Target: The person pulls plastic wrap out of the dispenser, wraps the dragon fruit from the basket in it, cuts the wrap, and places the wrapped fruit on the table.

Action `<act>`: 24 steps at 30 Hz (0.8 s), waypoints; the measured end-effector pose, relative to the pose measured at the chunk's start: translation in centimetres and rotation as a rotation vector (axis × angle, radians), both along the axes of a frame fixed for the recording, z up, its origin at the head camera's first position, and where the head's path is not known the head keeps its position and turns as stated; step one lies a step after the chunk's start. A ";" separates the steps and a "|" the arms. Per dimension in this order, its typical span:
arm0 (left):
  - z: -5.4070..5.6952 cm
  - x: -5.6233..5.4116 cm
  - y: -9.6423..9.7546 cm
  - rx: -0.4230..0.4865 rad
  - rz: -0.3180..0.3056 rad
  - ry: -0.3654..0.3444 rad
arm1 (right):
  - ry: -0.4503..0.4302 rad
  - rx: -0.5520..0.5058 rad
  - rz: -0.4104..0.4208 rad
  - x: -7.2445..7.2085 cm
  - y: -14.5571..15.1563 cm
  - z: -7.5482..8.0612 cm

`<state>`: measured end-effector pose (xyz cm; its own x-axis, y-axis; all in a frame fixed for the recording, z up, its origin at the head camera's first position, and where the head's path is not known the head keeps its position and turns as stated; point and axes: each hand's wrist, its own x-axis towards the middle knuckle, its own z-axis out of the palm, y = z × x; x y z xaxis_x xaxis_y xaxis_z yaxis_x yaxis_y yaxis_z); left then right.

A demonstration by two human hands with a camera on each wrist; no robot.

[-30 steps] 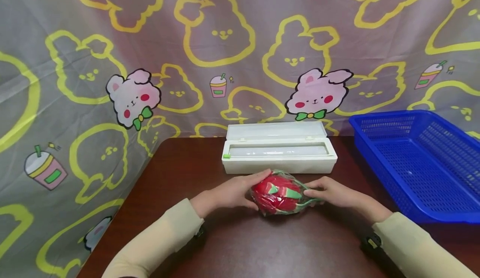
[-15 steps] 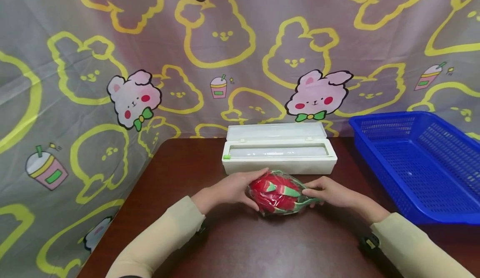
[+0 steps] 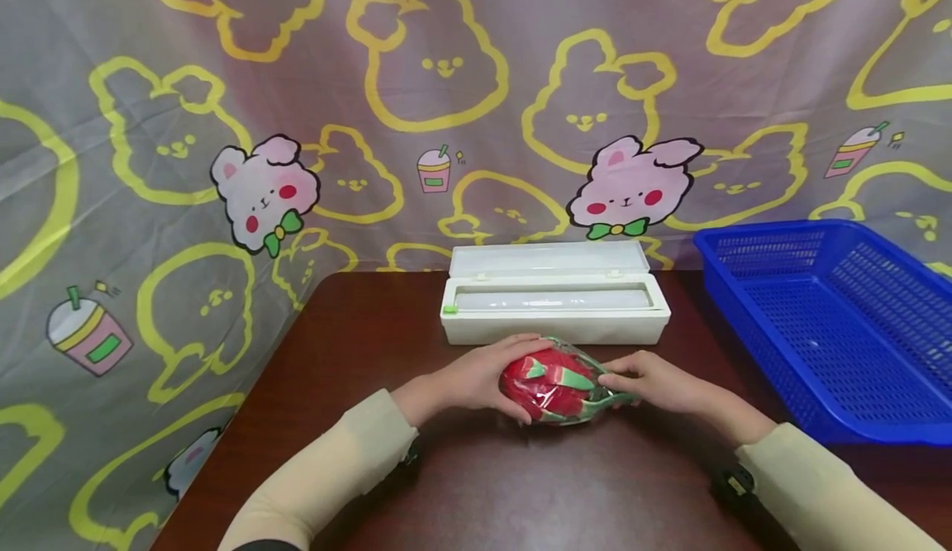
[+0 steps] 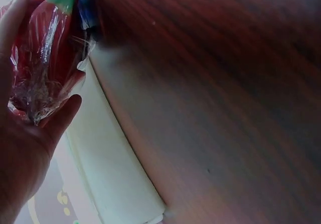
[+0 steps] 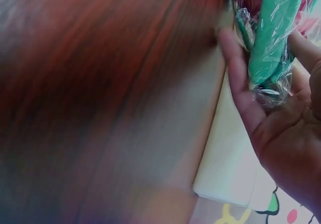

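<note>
A red dragon fruit point(image 3: 546, 386) with green scales, wrapped in clear cling film, is held between both hands above the table in the head view. My left hand point(image 3: 479, 379) curls round its rounded left end, thumb below and fingers over the top. In the left wrist view the film point(image 4: 37, 93) bunches up at that end, near the palm. My right hand point(image 3: 654, 382) pinches the green scale tips at the other end. The right wrist view shows a long green scale point(image 5: 273, 38) under crinkled film, between thumb and fingers.
Just behind the fruit stands a white cling film box point(image 3: 554, 328), its lid raised and a film roll inside. A blue plastic basket point(image 3: 759, 353) sits at the right of the brown table point(image 3: 580, 493). A patterned curtain point(image 3: 506, 30) hangs behind.
My left hand has shifted slightly, its fingers now reaching further over the top of the dragon fruit. The right hand stays at the scale tips.
</note>
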<state>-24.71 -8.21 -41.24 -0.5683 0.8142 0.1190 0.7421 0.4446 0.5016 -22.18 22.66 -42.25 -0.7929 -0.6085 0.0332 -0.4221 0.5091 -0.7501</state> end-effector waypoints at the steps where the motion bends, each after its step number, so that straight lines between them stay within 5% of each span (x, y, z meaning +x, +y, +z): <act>1: 0.0 0.0 0.0 -0.002 0.000 0.004 | 0.026 0.023 -0.021 0.2 0.0 0.2; 5: 0.2 0.0 0.0 -0.012 -0.004 0.001 | 0.071 0.030 -0.061 0.8 -0.1 0.8; 9: 0.3 -0.1 0.0 -0.010 0.003 -0.031 | 0.029 -0.039 -0.005 0.8 -0.5 0.7; 13: 0.3 -0.4 0.1 0.012 0.000 -0.052 | 0.080 0.023 0.016 0.8 -0.9 0.1; 19: -0.1 -0.8 -0.1 0.072 0.015 -0.157 | 0.158 0.109 -0.004 0.6 -1.3 -0.1; 24: -0.2 -1.0 -0.2 0.092 0.033 -0.221 | 0.168 0.084 -0.002 0.4 -1.3 -0.1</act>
